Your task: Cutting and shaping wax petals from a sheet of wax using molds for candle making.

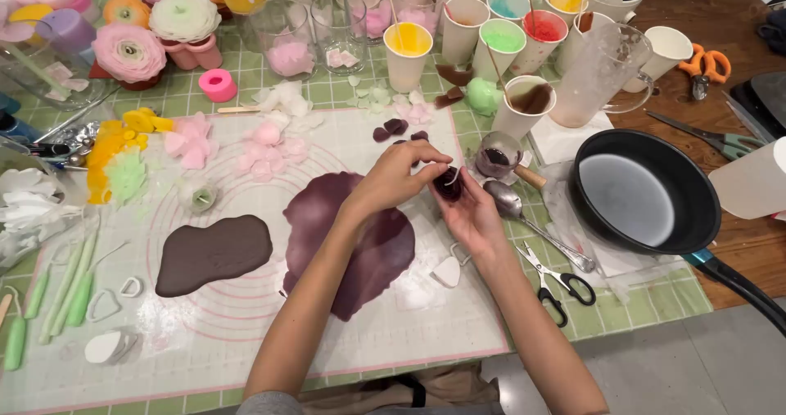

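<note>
My right hand (471, 210) lies palm up over the white silicone mat (246, 333) and cups a small dark purple wax flower (449, 183). My left hand (397, 173) reaches across and pinches a petal onto that flower with thumb and fingertips. Under my left wrist spreads a thin sheet of dark purple wax (377, 251). To its left lies a brown wax slab (213, 253). A few cut purple petals (393, 127) rest on the mat just beyond my hands.
A black pan (647, 194) holding liquid sits right. A spoon (524, 218), scissors (557, 280), a small dark purple cup (498, 155) and paper cups of coloured wax (499, 38) stand nearby. Pink, yellow and green petals (192, 141) and finished flowers (131, 51) lie left.
</note>
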